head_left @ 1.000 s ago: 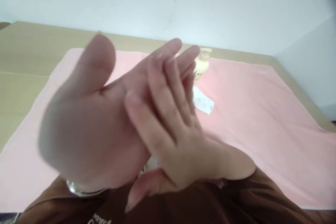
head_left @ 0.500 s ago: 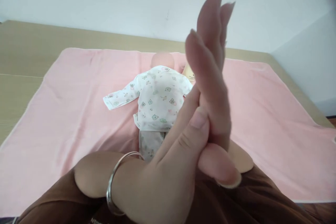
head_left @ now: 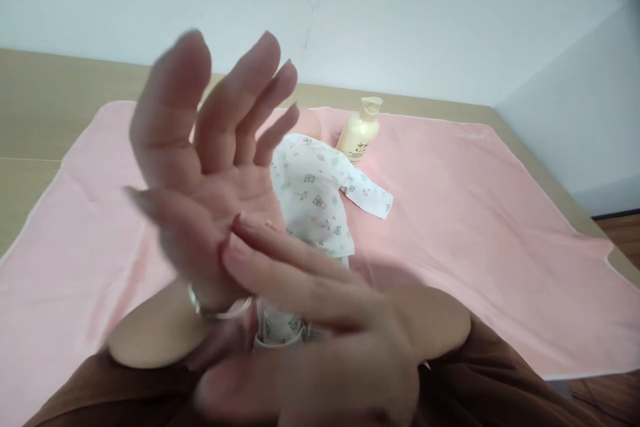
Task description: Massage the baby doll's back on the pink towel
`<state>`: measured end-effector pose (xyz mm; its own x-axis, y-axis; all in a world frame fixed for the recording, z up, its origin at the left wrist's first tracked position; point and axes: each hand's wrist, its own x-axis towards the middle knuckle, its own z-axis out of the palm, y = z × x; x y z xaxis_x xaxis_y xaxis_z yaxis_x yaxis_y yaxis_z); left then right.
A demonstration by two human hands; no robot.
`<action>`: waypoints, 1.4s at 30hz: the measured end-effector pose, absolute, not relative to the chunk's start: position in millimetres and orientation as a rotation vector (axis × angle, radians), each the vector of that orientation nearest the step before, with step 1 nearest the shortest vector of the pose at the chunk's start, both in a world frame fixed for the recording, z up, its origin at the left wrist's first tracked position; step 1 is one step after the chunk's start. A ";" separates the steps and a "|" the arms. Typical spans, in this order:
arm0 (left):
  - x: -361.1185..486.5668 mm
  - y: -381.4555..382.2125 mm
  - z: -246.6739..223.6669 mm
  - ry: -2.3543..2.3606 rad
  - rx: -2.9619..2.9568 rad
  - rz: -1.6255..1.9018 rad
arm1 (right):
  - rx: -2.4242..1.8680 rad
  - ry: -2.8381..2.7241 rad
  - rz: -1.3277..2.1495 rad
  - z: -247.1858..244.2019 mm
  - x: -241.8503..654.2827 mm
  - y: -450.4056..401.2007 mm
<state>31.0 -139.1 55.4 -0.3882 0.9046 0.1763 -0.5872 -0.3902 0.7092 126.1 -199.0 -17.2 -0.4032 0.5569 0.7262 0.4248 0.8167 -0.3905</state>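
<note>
My left hand is raised with its palm toward me and its fingers spread and slightly curled; a silver bangle circles its wrist. Across the heel of that palm lie the outstretched fingertips of my right hand, whose thumb points left below, smeared by motion. Neither hand holds anything. Behind them a baby doll in a white printed top and matching trousers lies on a pink blanket. My left hand hides one sleeve and part of the doll's smooth head.
A pale yellow pump bottle stands beside the doll's head, on the right. Under the blanket is a light wooden tabletop, reaching back to a white wall. My brown clothing fills the bottom edge.
My hands have parted from their palm-to-palm press and moved left and apart. The left palm has turned toward me, with the right fingertips on its heel. The pump bottle is now uncovered.
</note>
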 end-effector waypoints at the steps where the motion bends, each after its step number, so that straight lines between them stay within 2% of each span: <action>1: 32.2 -124.8 39.9 0.698 0.770 1.982 | -0.722 -1.994 0.225 -21.7 129.7 -187.5; 4: 25.5 -73.0 -18.1 0.929 1.049 1.798 | -0.551 -1.817 0.350 -40.6 139.7 -143.0; 8: 2.5 -17.9 -92.6 1.381 1.408 1.660 | -0.919 -1.753 0.349 -74.3 143.9 -94.5; 12: -10.3 -3.1 -130.4 1.459 1.600 1.534 | -1.127 -2.026 0.359 -98.2 139.7 -74.8; 19: -14.6 -5.6 -138.2 1.510 1.750 1.413 | -1.276 -2.327 0.392 -99.0 155.7 -42.9; 26: -14.7 -5.8 -140.9 1.522 1.771 1.413 | -1.755 -2.262 0.273 -90.1 146.6 -61.2; 30: -15.9 -5.2 -141.6 1.508 1.736 1.411 | -1.419 -2.459 0.126 -92.7 128.5 -87.7; 34: -17.2 -4.6 -143.1 1.492 1.732 1.423 | -1.182 -2.563 0.196 -97.4 143.7 -63.3; 38: -16.6 -4.4 -144.4 1.491 1.777 1.424 | -1.451 -2.371 0.333 -96.6 162.9 -33.6; 42: -16.2 -4.3 -145.0 1.490 1.786 1.447 | -1.830 -2.149 0.246 -89.4 145.5 -62.2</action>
